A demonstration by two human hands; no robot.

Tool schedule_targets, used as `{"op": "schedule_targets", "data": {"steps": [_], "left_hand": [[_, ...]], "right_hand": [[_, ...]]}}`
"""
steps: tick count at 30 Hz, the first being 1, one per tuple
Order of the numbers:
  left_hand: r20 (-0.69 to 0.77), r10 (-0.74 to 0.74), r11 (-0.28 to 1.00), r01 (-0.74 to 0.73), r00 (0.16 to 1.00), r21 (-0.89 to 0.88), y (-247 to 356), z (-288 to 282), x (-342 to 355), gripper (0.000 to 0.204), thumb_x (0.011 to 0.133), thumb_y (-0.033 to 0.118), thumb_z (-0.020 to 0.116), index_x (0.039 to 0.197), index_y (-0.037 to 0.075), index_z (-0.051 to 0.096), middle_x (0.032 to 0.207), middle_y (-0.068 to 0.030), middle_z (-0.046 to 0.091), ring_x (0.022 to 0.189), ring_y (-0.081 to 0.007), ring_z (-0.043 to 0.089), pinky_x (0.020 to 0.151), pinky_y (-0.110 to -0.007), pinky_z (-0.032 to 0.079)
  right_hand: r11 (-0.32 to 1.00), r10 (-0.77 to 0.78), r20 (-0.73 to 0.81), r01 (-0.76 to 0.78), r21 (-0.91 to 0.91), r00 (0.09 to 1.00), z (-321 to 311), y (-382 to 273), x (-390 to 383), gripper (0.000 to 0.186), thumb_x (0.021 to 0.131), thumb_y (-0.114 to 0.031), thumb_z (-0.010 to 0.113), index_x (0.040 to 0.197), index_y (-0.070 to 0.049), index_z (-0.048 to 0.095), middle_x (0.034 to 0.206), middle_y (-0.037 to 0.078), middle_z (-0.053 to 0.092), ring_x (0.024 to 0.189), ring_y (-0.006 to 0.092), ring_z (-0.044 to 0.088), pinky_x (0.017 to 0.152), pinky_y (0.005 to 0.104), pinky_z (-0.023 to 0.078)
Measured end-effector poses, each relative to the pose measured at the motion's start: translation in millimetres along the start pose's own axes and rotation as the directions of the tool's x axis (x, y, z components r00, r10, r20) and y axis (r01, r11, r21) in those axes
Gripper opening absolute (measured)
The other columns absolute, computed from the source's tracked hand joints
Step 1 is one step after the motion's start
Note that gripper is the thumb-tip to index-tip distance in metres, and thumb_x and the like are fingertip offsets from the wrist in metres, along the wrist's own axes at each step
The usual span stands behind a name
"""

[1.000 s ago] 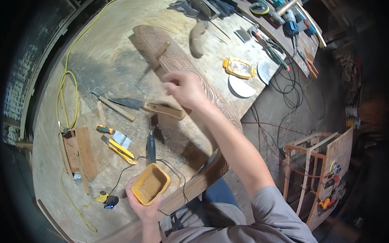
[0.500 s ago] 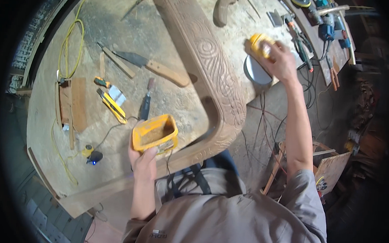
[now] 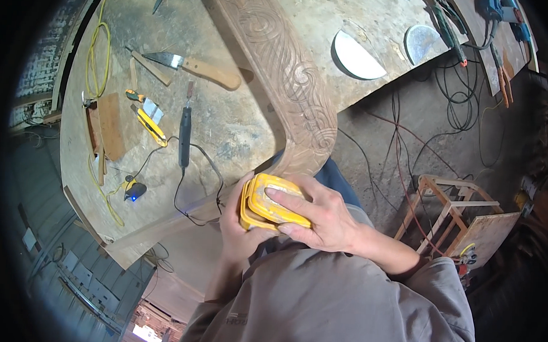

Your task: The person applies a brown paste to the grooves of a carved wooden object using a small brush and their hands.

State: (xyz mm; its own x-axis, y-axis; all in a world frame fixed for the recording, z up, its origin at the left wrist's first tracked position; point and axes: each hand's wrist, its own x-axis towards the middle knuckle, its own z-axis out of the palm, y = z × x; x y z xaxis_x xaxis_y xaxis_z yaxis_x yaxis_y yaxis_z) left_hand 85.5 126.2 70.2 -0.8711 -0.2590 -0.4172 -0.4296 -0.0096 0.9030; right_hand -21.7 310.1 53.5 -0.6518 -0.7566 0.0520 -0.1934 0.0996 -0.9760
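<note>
My left hand (image 3: 234, 221) is wrapped round a small yellow plastic tub (image 3: 244, 214) in front of my body, by the near corner of the carved wooden frame (image 3: 268, 30). From the right, my right hand (image 3: 330, 219) grips a dusty yellow lid (image 3: 265, 208) with its fingers across the top. The lid lies over the tub's mouth, slightly tilted, and hides the inside. Whether it is pressed fully down, I cannot tell. Left of the hands, a black-handled corded tool (image 3: 184, 133) with a narrow metal tip rests on the bench.
On the bench (image 3: 239, 117) lie a wooden-handled wide blade (image 3: 208, 73), a yellow utility knife (image 3: 149, 126) and a yellow cord (image 3: 90, 59). Beyond the frame are a white half-round piece (image 3: 357, 56) and a grey disc (image 3: 419, 44). Cables cross the floor beside a wooden stand (image 3: 453, 209).
My right hand has brought the yellow lid from the bench's right side onto the tub. My left hand has drawn the tub rightward and nearer my body. The view has shifted.
</note>
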Motion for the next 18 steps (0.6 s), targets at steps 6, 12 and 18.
{"op": "schedule_targets", "data": {"steps": [6, 12, 18], "left_hand": [[-0.012, 0.122, 0.982, -0.119, 0.992, 0.145, 7, 7, 4, 0.099, 0.069, 0.030, 0.088, 0.145, -0.006, 0.036, 0.129, -0.0166, 0.054, 0.118, -0.0256, 0.056, 0.100, -0.038, 0.046], [0.005, 0.077, 0.997, -0.077, 0.997, 0.022, 8, 2, 5, 0.105, 0.072, 0.039, 0.087, 0.149, -0.005, 0.030, 0.127, -0.0174, 0.056, 0.116, -0.0262, 0.058, 0.099, -0.038, 0.046], [0.022, 0.131, 0.987, -0.129, 0.991, -0.096, 10, 6, 4, 0.106, 0.076, 0.036, 0.086, 0.152, -0.004, 0.024, 0.132, -0.0176, 0.055, 0.120, -0.0238, 0.056, 0.102, -0.037, 0.045]], "right_hand": [[0.984, -0.007, 0.052, -0.003, 0.178, 0.999, -11, 3, -3, 0.056, 0.089, -0.031, 0.071, 0.139, -0.014, 0.055, 0.128, 0.027, 0.052, 0.108, 0.0424, 0.061, 0.089, 0.0412, 0.053], [0.995, 0.000, 0.077, -0.008, 0.097, 0.997, -15, -4, 0, 0.056, 0.090, -0.029, 0.070, 0.141, -0.014, 0.053, 0.129, 0.027, 0.052, 0.109, 0.0420, 0.061, 0.090, 0.0423, 0.053], [0.991, 0.019, 0.127, -0.036, 0.130, 0.992, -21, -7, -1, 0.053, 0.091, -0.028, 0.069, 0.139, -0.011, 0.056, 0.129, 0.027, 0.053, 0.112, 0.0413, 0.059, 0.093, 0.0420, 0.051]]}}
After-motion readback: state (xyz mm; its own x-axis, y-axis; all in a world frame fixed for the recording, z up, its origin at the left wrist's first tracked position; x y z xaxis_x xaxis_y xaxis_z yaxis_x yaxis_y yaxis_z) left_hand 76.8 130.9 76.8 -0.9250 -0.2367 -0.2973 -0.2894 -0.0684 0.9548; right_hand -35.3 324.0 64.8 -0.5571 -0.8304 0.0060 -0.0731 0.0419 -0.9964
